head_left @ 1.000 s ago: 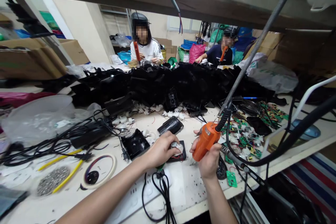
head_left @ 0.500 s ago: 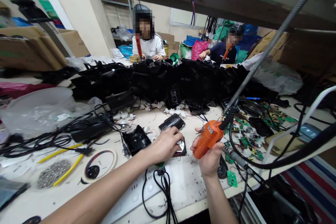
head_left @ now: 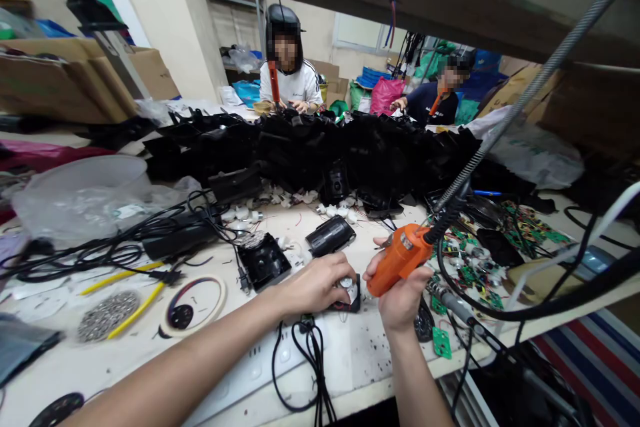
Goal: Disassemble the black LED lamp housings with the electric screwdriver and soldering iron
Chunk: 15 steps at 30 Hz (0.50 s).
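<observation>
My right hand (head_left: 403, 300) is wrapped round an orange electric screwdriver (head_left: 399, 259), whose cable end tilts up to the right. Fingers bent, my left hand (head_left: 320, 283) rests on a small black casing (head_left: 356, 299) with a pale round part inside; a thin red wire shows at its edge. What the left fingertips pinch is mostly hidden. Just beyond this hand lies a ribbed black cover (head_left: 330, 235). An open black housing (head_left: 263, 263) sits to its left. Below the left wrist, a bundle of black cable (head_left: 313, 363) lies over a white power strip (head_left: 255, 367).
A large heap of black plastic shells (head_left: 310, 147) spans the back of the table. Green circuit boards (head_left: 467, 263) are scattered at right. Screws (head_left: 107, 317), a tape roll (head_left: 220, 297) and black cords (head_left: 120, 257) lie at left. Two people work across the table.
The view has shifted slightly, moving the background to the right. My left fingers have come a little lower over the pale part in the black casing. The screwdriver stays in my right hand.
</observation>
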### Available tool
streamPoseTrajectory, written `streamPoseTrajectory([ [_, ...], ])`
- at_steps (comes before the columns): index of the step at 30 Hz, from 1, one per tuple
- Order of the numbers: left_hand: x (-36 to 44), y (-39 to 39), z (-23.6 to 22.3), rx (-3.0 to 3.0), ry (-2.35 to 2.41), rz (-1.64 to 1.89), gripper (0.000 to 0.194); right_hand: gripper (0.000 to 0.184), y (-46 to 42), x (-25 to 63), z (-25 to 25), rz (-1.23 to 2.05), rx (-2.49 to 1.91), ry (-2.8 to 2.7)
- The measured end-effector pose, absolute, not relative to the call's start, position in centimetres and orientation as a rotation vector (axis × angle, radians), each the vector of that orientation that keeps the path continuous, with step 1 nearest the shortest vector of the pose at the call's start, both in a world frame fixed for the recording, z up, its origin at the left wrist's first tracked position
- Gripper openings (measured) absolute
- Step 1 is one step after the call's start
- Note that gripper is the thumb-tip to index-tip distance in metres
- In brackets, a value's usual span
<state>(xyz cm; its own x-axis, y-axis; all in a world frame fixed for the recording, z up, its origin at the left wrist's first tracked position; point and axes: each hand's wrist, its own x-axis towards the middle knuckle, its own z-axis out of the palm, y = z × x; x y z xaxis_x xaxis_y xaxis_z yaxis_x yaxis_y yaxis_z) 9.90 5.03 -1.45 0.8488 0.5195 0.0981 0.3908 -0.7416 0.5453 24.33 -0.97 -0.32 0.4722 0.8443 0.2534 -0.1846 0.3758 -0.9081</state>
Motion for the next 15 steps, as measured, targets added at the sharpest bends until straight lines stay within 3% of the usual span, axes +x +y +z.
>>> streamPoseTrajectory([
  [6,10.3,4.7,-1.7,2.616,0.862,0.354,0.021,0.083,-1.0,23.8,-0.6,0.803,-0.936,-0.789],
  [15,10.2,5.6,-1.9,2.407,0.662,0.31,0.02,0.079,-1.5,23.9,0.1,0.77,-0.943,-0.863],
])
